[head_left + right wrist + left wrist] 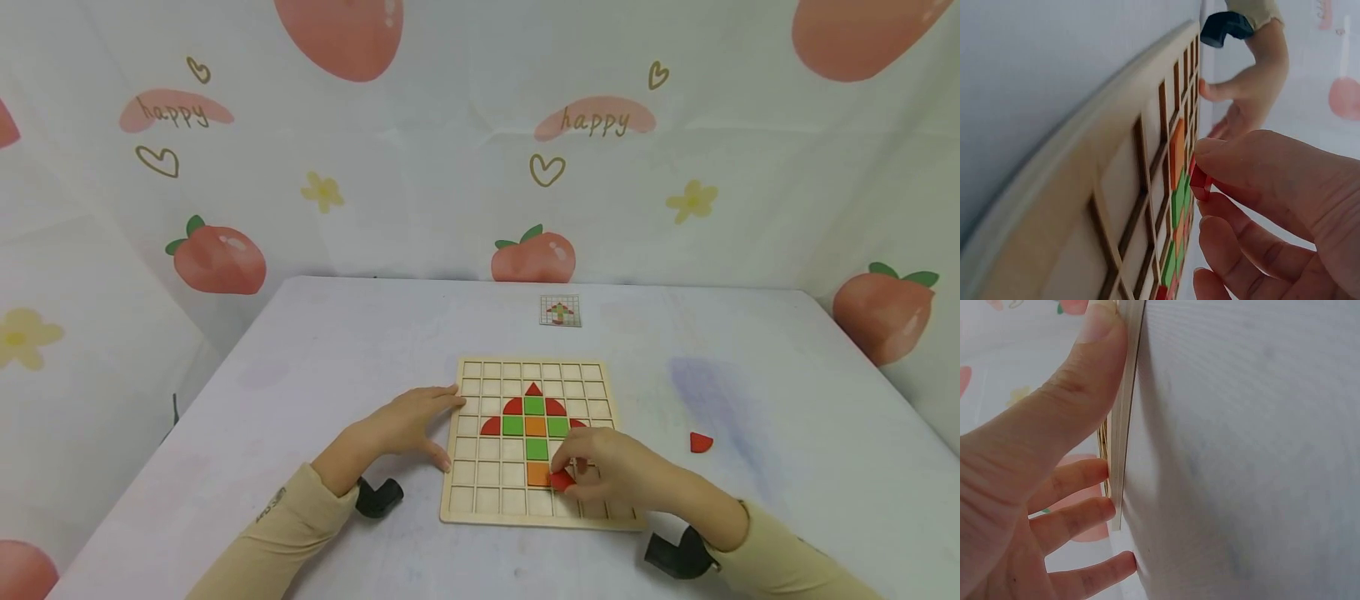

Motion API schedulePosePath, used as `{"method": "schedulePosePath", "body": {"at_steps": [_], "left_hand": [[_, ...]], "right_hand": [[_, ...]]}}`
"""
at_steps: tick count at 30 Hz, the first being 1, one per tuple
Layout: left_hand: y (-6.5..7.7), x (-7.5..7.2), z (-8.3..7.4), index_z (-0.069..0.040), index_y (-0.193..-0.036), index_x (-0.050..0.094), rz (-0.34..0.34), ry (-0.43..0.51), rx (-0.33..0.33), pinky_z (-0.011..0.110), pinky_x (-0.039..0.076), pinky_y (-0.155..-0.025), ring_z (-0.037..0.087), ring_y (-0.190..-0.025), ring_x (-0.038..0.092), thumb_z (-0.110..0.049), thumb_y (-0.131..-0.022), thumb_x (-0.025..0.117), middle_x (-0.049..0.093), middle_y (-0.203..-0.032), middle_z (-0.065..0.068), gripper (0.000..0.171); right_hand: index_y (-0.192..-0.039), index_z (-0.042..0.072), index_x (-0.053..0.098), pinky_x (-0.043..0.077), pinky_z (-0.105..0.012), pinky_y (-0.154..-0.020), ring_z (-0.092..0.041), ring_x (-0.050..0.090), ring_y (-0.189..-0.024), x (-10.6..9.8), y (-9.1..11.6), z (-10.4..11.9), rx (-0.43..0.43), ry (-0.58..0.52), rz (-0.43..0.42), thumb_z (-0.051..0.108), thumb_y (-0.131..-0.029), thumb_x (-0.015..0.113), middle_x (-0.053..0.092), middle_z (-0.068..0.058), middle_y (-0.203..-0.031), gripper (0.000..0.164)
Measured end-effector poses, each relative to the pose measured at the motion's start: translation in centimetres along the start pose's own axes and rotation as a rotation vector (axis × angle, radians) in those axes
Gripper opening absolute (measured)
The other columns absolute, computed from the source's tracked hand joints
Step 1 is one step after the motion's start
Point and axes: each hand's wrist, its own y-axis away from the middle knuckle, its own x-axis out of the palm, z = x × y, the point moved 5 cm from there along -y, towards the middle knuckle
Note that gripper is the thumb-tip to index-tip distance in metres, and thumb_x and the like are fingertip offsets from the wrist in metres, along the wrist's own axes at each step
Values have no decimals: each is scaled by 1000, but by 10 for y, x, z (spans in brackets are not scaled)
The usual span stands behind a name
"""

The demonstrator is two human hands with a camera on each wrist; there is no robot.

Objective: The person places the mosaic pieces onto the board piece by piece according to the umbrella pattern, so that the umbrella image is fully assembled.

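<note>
My right hand pinches a red quarter-round tile between thumb and fingers, just right of the lowest orange tile on the wooden grid board. In the right wrist view the red tile shows close over the grid, its edge toward the camera. My left hand rests at the board's left edge with fingers spread, thumb and fingertips touching the rim. Green tiles, orange and red ones form an arrow-like figure in the cells; the right hand partly covers its right side.
Another red quarter-round tile lies on the table to the right of the board. Behind the board is a small pattern card with a similar figure. A peach-print cloth hangs behind the table. Black wrist mounts sit under both forearms.
</note>
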Motion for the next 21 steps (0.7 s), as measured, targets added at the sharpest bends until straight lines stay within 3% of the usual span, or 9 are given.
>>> {"method": "schedulePosePath", "body": {"at_steps": [5,16,21], "left_hand": [[1,0,-1,-2,-138,43,-1,-3,10,51,29,-113,35,-137,34,-37,-65,81,35,-149,17,89],[1,0,-1,-3,-138,43,-1,-7,5,50,30,-113,35,-137,35,-38,-64,82,35,-149,16,90],[0,1,1,-4,-139,43,3,-5,-4,50,29,-114,34,-138,34,-38,-65,81,34,-150,15,90]], "right_hand": [[-94,17,70,41,-11,-56,4,43,-67,10,-4,7,9,-12,43,14,-78,72,55,13,-78,16],[-94,19,67,40,-8,-61,2,44,-69,20,-8,19,-152,43,49,5,-77,68,57,11,-79,22],[-96,21,66,39,-8,-61,3,42,-68,21,-9,23,-153,53,77,5,-77,67,57,11,-81,24]]}}
